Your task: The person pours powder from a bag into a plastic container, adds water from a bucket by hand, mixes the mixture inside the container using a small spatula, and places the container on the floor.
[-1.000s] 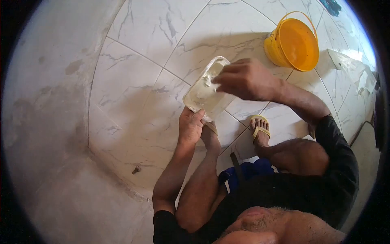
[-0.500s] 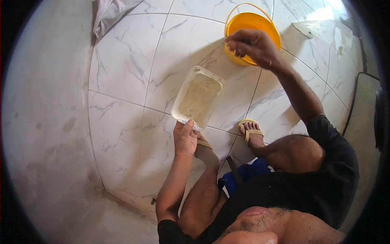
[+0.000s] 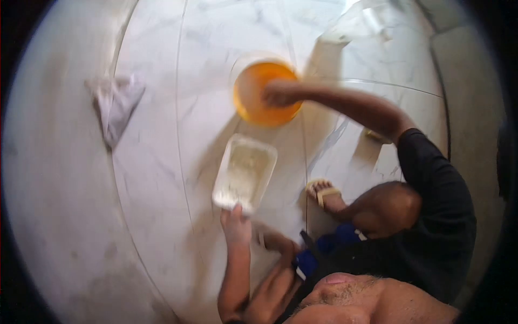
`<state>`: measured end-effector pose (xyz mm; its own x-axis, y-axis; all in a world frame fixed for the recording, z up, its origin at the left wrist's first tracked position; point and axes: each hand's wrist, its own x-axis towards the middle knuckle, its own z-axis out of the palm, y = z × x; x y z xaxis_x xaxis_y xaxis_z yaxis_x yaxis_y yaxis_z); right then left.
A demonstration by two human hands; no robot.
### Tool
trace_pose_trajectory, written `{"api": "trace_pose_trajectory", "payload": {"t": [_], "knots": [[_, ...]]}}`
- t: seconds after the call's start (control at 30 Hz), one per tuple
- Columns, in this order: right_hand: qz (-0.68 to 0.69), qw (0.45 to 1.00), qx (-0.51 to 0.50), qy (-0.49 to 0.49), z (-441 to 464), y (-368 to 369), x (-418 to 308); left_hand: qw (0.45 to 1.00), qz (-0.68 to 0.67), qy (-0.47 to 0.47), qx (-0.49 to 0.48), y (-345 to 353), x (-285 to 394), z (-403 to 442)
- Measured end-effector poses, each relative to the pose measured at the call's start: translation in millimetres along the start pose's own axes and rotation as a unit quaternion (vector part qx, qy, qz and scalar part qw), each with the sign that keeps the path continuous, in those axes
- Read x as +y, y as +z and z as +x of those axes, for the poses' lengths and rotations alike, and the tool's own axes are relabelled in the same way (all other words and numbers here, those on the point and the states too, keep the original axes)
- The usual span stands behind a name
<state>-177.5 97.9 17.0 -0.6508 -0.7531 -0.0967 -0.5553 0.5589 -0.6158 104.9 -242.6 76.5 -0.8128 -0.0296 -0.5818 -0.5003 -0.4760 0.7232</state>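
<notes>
My left hand [image 3: 236, 222] grips the near end of a whitish rectangular plastic tub [image 3: 252, 167], with the thumb over its rim. A thin pale layer or residue coats the tub's inside. My right hand [image 3: 281, 93] reaches over the mouth of an orange-yellow bucket [image 3: 253, 114] and partly into it. Motion smears those fingers, so whether they hold anything is not visible. The tub is held just on the near side of the bucket.
Marbled white floor tiles [image 3: 156, 135] lie below. A crumpled pale cloth or sack [image 3: 120, 105] rests by the grey wall [image 3: 59, 178] on the left. A whitish object [image 3: 341, 29] lies beyond the bucket. My sandalled foot [image 3: 324, 191] is at the right.
My right hand has gone from above the bucket's near rim into its mouth. The camera view has shifted, showing more of the cloth at left. The left hand still grips the tub.
</notes>
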Motion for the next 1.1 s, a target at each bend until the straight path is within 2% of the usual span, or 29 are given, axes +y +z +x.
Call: {"api": "trace_pose_trajectory", "payload": {"t": [0.03, 0.1, 0.2, 0.27, 0.5, 0.8, 0.97, 1.03, 1.1], "knots": [[0.005, 1.000, -0.008, 0.004, 2.0, 0.6, 3.7, 0.999, -0.031, -0.011, 0.017, 2.8, 0.3, 0.5], [0.076, 0.993, -0.014, 0.090, 1.7, -7.5, -33.4, 0.998, -0.061, -0.006, -0.019, 2.9, 4.2, 1.0], [0.102, 0.986, -0.021, 0.130, 3.0, -0.1, -54.3, 0.996, -0.045, -0.001, -0.082, -12.5, 5.8, 8.6], [0.066, 0.989, -0.032, 0.127, 2.4, 7.8, -47.5, 0.992, -0.045, 0.023, -0.111, -9.9, 2.4, 9.8], [-0.054, 0.991, -0.070, 0.101, 8.3, 31.4, -24.6, 0.989, -0.039, 0.014, -0.139, 2.6, 20.5, 20.4], [-0.155, 0.982, -0.080, 0.069, 16.8, 42.9, -4.9, 0.991, -0.046, -0.017, -0.124, 14.0, 33.5, 29.5], [-0.076, 0.993, -0.043, 0.075, 12.9, 57.6, 5.3, 0.990, -0.054, -0.005, -0.131, 11.6, 32.1, 32.3], [0.002, 0.991, -0.053, 0.124, 17.7, 64.5, 4.0, 0.990, -0.054, -0.011, -0.130, 5.8, 30.0, 33.7], [-0.004, 0.990, -0.041, 0.137, 16.7, 66.6, -0.2, 0.990, -0.058, -0.023, -0.130, 4.1, 29.3, 35.3]]}}
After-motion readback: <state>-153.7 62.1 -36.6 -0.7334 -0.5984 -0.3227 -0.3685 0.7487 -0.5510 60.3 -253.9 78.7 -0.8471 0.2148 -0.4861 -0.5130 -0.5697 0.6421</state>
